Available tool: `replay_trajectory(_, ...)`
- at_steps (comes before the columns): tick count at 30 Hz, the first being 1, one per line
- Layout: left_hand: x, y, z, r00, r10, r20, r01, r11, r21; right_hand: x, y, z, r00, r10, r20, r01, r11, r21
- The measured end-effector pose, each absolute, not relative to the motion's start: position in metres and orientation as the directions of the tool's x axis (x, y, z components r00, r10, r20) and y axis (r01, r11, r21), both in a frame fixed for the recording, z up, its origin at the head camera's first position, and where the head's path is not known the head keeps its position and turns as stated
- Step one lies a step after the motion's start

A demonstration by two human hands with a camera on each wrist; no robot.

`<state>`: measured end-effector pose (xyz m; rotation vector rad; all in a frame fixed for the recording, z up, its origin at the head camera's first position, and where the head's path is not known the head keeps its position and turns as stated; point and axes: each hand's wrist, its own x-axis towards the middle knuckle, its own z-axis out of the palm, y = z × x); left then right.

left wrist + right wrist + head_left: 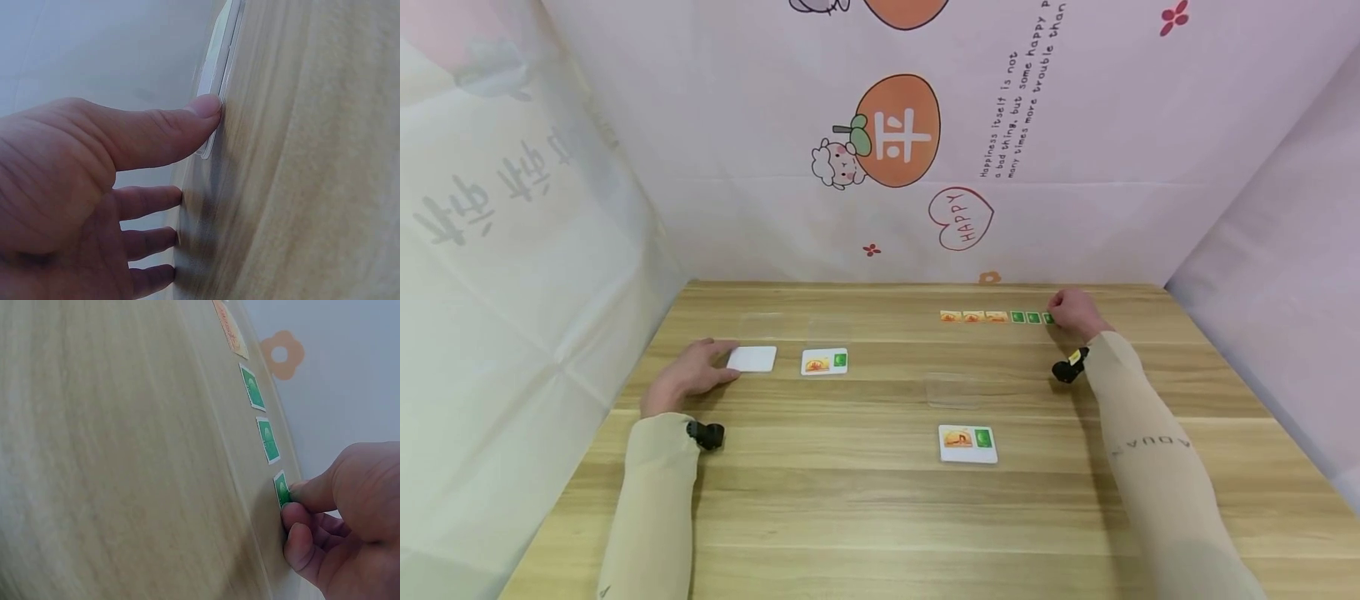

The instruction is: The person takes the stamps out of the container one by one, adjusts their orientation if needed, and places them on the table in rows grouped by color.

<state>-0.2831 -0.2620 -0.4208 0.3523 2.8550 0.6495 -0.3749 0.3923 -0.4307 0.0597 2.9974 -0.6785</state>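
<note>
My left hand (697,368) grips a white card (752,359) by its left end, thumb at the near edge and index finger at the far edge. In the left wrist view the thumb tip (206,109) lies against the card's side, and the other fingers reach down to the tabletop. Far to the right, my right hand (1075,312) pinches the last small green stamp (281,489) of a row between thumb and index finger. That stamp is still flat on the table, partly covered by the fingertips. The remaining fingers of this hand are curled in.
Two more green stamps (1026,317) and three orange stamps (973,317) continue the row leftward. White cards bearing an orange and a green stamp lie at centre left (824,362) and nearer the front (967,444). Clear sleeves (952,392) lie behind the cards. A printed cloth (760,167) borders the table.
</note>
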Motion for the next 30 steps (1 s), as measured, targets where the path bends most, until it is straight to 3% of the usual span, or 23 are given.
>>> replay_trajectory(20,-0.2847,-0.2633,-0.4216,-0.946,0.301,-0.118,0.223,0.871,0.437,-0.3765,0.3932,-0.4343,-0.996,0.047,-0.080,0.079,0.886,-0.458)
replay_trajectory(25,-0.2841,-0.2653,-0.4187,-0.942,0.317,-0.112,0.233,0.855,0.464,-0.3727,0.3927,-0.4304,-0.995,0.054,-0.083,0.086,0.882,-0.464)
replay_trajectory(30,-0.2824,-0.2655,-0.4150,-0.941,0.291,-0.170,0.164,0.835,0.525,-0.3714,0.3940,-0.4286,-0.992,0.082,-0.096,0.120,0.857,-0.502)
